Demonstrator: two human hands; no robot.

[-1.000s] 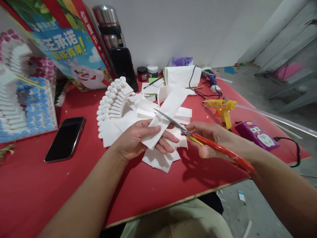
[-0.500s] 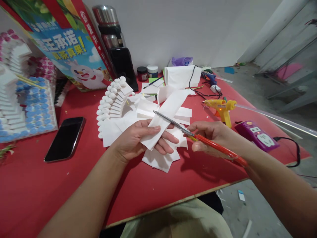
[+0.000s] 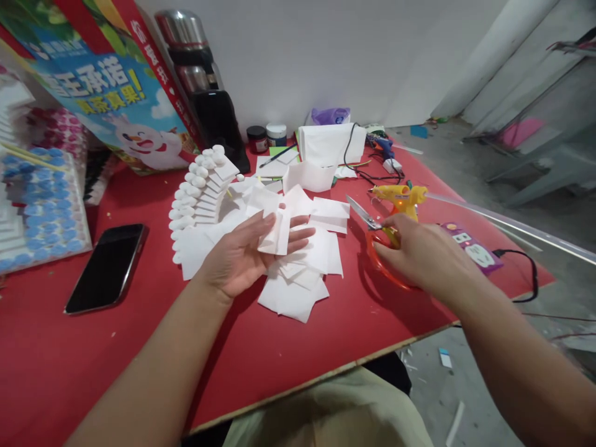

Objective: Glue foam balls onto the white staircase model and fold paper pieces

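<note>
A: What do we hold in our left hand [image 3: 239,261]?

B: We hold a small folded piece of white paper [image 3: 277,239]. Our thumb presses on it from above, and our other fingers lie under it, their tips a bit apart.

A: And our right hand [image 3: 421,251]?

B: We have its fingers wrapped around the metal scissors with red-orange handles [image 3: 371,224]. We can't see all of those fingers. The blades point away from us and to the left, and they don't touch the paper we hold.

A: What's near us?

B: Under our left hand, we see a messy pile of flat white paper pieces [image 3: 292,299] on the red table [image 3: 279,372]. Just past our right hand is a yellow plastic glue gun [image 3: 399,195]. Far to our left lies a shiny black phone [image 3: 106,268], screen up.
</note>
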